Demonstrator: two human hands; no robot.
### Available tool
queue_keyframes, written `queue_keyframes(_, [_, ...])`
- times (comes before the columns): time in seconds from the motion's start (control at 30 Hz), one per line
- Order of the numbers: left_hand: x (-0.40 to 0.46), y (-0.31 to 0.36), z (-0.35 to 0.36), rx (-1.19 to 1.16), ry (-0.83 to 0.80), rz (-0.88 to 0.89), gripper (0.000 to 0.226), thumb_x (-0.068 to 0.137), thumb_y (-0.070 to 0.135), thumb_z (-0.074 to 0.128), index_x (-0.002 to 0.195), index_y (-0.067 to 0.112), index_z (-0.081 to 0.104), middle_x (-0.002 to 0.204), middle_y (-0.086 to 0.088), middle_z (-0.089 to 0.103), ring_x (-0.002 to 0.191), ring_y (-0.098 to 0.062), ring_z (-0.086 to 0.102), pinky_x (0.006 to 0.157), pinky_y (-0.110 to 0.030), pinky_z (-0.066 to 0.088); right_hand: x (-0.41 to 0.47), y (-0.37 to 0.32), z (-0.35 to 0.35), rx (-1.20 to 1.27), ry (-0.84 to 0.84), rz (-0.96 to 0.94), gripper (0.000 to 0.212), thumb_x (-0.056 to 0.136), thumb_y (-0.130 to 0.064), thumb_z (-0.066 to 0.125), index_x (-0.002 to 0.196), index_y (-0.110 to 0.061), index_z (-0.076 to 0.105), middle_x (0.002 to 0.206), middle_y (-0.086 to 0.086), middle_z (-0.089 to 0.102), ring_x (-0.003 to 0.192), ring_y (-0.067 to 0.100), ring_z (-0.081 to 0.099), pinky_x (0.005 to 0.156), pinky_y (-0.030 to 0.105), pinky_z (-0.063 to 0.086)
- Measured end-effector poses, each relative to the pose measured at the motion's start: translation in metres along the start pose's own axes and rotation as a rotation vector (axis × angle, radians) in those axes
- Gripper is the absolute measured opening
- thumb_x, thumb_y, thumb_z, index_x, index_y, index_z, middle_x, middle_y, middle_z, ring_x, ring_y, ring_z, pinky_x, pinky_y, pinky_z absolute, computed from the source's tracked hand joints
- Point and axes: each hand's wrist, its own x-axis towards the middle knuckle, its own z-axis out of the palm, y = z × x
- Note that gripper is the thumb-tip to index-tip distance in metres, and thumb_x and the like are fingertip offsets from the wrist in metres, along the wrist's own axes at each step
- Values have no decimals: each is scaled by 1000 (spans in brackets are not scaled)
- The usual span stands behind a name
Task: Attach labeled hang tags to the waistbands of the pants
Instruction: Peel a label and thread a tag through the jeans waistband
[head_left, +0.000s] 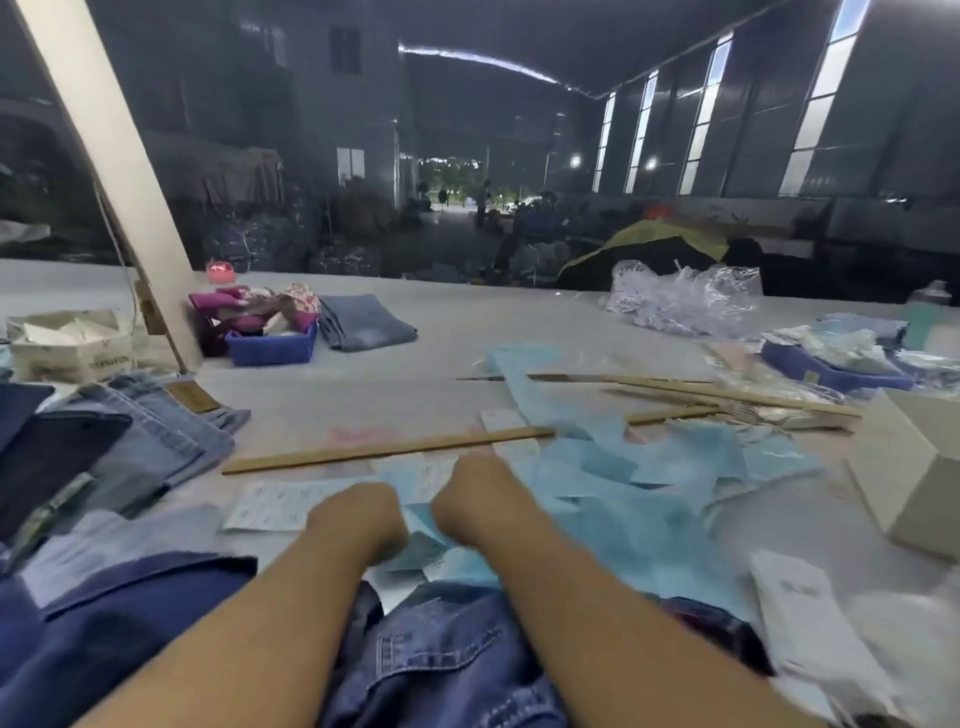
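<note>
**Both hands down among blue tags, pants at the near edge**

We see our left hand (358, 517) and right hand (470, 499) side by side over the middle of the bench (467, 332), wrists bent so the knuckles face up and the fingers fold down out of sight. The frame is blurred there, so we cannot tell whether either hand's fingers are grasping a tag or merely clenched.

Under and between the hands lie light blue hang tags (613, 467), spread in a loose heap that runs off to the right. A white label sheet (270, 504) with small printed marks lies flat just left of the left hand. A long wooden stick (384, 449) lies across the bench just beyond both hands, and more wooden sticks (727, 397) lie farther right.

The dark denim pants (441, 660) sit at the near edge, beneath our forearms, with stitched seams showing. A stack of lighter folded jeans (156, 421) rests at the left, a dark phone (52, 457) lying on it. Farther back sit a blue bin (272, 345) with pink cloth in it, a folded pair of jeans (366, 322) just beside it, and a crumpled clear plastic bag (685, 299) at the right. A pale box (914, 473) stands near the right edge.
</note>
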Motion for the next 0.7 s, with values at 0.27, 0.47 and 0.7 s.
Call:
queue_keyframes(0.27, [28, -34, 33, -224, -99, -114, 100, 68, 62, 76, 146, 17, 32, 146, -10, 43, 131, -28, 44, 104, -35, 40, 43, 24, 41, 5, -316, 69, 33, 90, -15, 56, 121, -2, 59, 124, 19, 62, 113, 34, 61, 88, 38, 50])
queue_keyframes(0.47, [36, -21, 52, -133, -121, -13, 82, 81, 61, 60, 148, 28, 29, 144, -8, 47, 127, -28, 49, 105, -41, 41, 38, 27, 43, -96, -403, 14, 38, 94, -19, 55, 129, -4, 54, 131, 15, 56, 111, 29, 57, 91, 35, 46])
queue_keyframes(0.7, [37, -5, 63, 139, -79, 28, 48, 91, 28, 51, 139, 26, 48, 141, -9, 41, 125, -29, 45, 101, -40, 41, 36, 29, 40, -122, -440, 5, 40, 94, -20, 53, 132, -6, 51, 135, 15, 54, 119, 31, 55, 97, 40, 45])
